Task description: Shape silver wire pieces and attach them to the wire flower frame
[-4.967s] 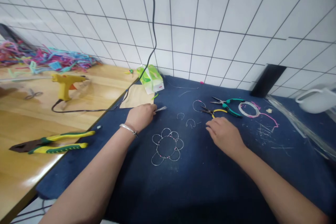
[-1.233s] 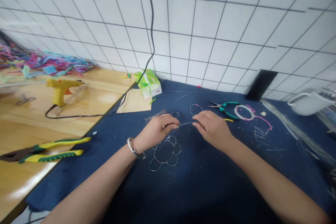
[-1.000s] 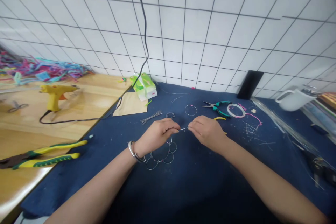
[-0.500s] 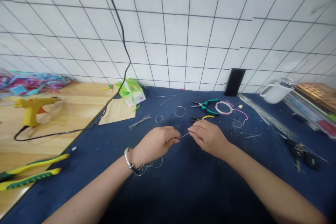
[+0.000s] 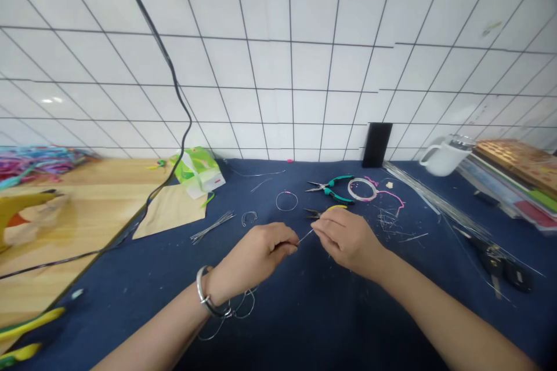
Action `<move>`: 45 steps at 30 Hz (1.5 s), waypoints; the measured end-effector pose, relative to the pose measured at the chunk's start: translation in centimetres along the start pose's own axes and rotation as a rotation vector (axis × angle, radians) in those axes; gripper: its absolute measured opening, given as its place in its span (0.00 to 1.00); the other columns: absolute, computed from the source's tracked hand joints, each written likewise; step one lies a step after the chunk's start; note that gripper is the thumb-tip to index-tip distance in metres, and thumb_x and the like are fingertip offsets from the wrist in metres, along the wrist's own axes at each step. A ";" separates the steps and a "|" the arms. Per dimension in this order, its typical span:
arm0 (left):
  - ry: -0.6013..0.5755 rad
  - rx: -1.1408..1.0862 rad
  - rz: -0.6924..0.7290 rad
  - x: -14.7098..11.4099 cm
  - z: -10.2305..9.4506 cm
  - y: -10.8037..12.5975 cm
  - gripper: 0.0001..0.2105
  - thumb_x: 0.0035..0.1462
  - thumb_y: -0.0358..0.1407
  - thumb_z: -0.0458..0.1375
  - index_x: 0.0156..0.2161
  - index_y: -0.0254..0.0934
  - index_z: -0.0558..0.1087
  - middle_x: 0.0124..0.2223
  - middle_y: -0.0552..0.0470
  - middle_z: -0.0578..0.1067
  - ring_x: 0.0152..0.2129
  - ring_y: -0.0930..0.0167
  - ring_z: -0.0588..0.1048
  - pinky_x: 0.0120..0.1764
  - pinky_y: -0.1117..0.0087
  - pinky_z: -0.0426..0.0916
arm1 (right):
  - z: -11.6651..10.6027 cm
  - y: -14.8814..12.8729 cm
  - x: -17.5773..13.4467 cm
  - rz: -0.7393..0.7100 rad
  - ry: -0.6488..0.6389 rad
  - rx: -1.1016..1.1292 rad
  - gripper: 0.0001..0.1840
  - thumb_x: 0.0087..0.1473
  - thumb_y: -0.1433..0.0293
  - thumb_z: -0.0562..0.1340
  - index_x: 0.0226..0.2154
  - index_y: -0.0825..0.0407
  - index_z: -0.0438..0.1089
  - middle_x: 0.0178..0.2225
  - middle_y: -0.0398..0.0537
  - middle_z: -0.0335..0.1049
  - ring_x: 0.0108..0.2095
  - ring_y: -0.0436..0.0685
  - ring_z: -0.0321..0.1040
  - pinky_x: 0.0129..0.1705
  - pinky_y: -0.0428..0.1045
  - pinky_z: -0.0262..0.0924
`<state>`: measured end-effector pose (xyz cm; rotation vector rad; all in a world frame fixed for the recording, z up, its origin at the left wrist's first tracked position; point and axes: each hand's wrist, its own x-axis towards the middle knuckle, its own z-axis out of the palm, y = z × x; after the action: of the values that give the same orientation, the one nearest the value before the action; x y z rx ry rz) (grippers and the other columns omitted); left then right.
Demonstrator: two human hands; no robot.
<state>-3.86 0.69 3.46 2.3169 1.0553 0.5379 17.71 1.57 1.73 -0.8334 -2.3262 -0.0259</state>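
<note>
A short thin metal wire (image 5: 306,236) spans the gap between my two hands above the dark blue cloth. My left hand (image 5: 265,252) pinches one end between thumb and fingers. At the other end, my right hand (image 5: 346,237) pinches it the same way. Just behind the right hand lie yellow-handled pliers (image 5: 312,214), partly hidden by it. Farther back are teal-handled long-nose pliers (image 5: 333,186) and a wire ring (image 5: 286,202) with a bit of pink. Under my left wrist rest thin wire loops (image 5: 243,305), partly covered.
To the left lie a bundle of cut wires (image 5: 212,227), a green tissue pack (image 5: 198,171) and a yellow glue gun (image 5: 20,211) on wood. On the right are a white coil (image 5: 350,190), long wires (image 5: 439,203), keys (image 5: 496,264), a white mug (image 5: 444,156) and stacked books (image 5: 517,185).
The camera view has shifted, so the objects on the table sit lower and farther left. Both hands keep their pinch on the wire, with little movement between them.
</note>
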 end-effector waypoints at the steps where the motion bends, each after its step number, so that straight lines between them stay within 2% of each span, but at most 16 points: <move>1: -0.009 -0.017 -0.003 0.0 0.1 -0.2 0.08 0.57 0.27 0.51 0.35 0.38 0.72 0.31 0.54 0.72 0.28 0.73 0.70 0.33 0.73 0.63 | 0.1 0.0 0.0 0.004 -0.002 0.016 0.09 0.54 0.75 0.56 0.38 0.56 0.69 0.34 0.51 0.70 0.38 0.54 0.65 0.42 0.52 0.62; 6: 0.000 -0.018 0.017 -0.2 0.0 -0.8 0.08 0.56 0.27 0.50 0.35 0.38 0.72 0.32 0.53 0.73 0.28 0.73 0.70 0.33 0.72 0.63 | 0.4 0.2 0.1 0.024 -0.030 0.081 0.08 0.54 0.74 0.56 0.37 0.54 0.69 0.34 0.50 0.69 0.38 0.54 0.65 0.41 0.51 0.63; 16: 0.012 0.000 0.037 -0.3 -0.1 -0.9 0.08 0.56 0.28 0.50 0.35 0.37 0.72 0.31 0.52 0.73 0.29 0.72 0.70 0.33 0.72 0.64 | 0.3 -0.4 0.3 0.000 -0.062 0.018 0.08 0.53 0.75 0.54 0.34 0.54 0.69 0.32 0.50 0.68 0.35 0.54 0.64 0.39 0.51 0.63; 24: -0.023 -0.166 -0.090 -0.2 0.0 -0.2 0.07 0.54 0.29 0.52 0.32 0.38 0.72 0.28 0.56 0.71 0.24 0.75 0.68 0.26 0.76 0.61 | 0.2 -0.7 0.3 0.041 -0.067 -0.019 0.07 0.52 0.76 0.53 0.29 0.55 0.66 0.29 0.49 0.65 0.34 0.55 0.61 0.38 0.51 0.61; 27: -0.058 -0.341 -0.202 -0.2 0.7 0.0 0.05 0.53 0.31 0.52 0.31 0.38 0.71 0.26 0.56 0.71 0.22 0.75 0.68 0.26 0.76 0.61 | 0.2 -0.8 0.3 0.067 -0.027 -0.031 0.07 0.52 0.77 0.53 0.28 0.54 0.65 0.28 0.49 0.64 0.33 0.54 0.61 0.36 0.50 0.61; 29: -0.049 -0.541 -0.296 -0.2 1.5 0.3 0.04 0.52 0.33 0.54 0.31 0.37 0.70 0.25 0.56 0.69 0.22 0.75 0.68 0.26 0.75 0.61 | 0.2 -0.9 0.3 0.087 0.009 -0.040 0.07 0.51 0.77 0.53 0.28 0.54 0.65 0.29 0.49 0.64 0.33 0.54 0.62 0.36 0.50 0.61; 34: 0.089 -1.060 -0.464 -0.4 4.4 1.9 0.05 0.49 0.34 0.58 0.28 0.35 0.67 0.23 0.57 0.66 0.20 0.77 0.66 0.24 0.76 0.58 | 0.6 -1.4 -0.1 0.105 0.079 -0.112 0.07 0.51 0.78 0.53 0.27 0.54 0.64 0.27 0.49 0.64 0.32 0.55 0.61 0.35 0.51 0.60; 38: 0.145 -1.303 -0.510 -0.7 5.7 3.1 0.08 0.48 0.34 0.60 0.27 0.35 0.65 0.23 0.58 0.66 0.19 0.78 0.66 0.24 0.76 0.58 | 1.1 -1.8 -0.4 0.077 0.115 -0.148 0.06 0.50 0.78 0.54 0.27 0.54 0.63 0.26 0.49 0.63 0.30 0.54 0.59 0.33 0.51 0.60; 45: 0.149 -1.572 -0.532 -1.1 6.2 4.2 0.10 0.46 0.34 0.63 0.28 0.35 0.65 0.24 0.56 0.68 0.19 0.79 0.66 0.24 0.76 0.58 | 1.2 -1.9 -0.6 0.007 0.185 -0.160 0.06 0.49 0.78 0.55 0.30 0.53 0.63 0.26 0.48 0.64 0.28 0.53 0.58 0.30 0.50 0.60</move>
<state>1.20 -4.36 1.04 0.6129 0.7387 0.8592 16.26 -0.04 0.80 -0.8788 -2.1670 -0.2776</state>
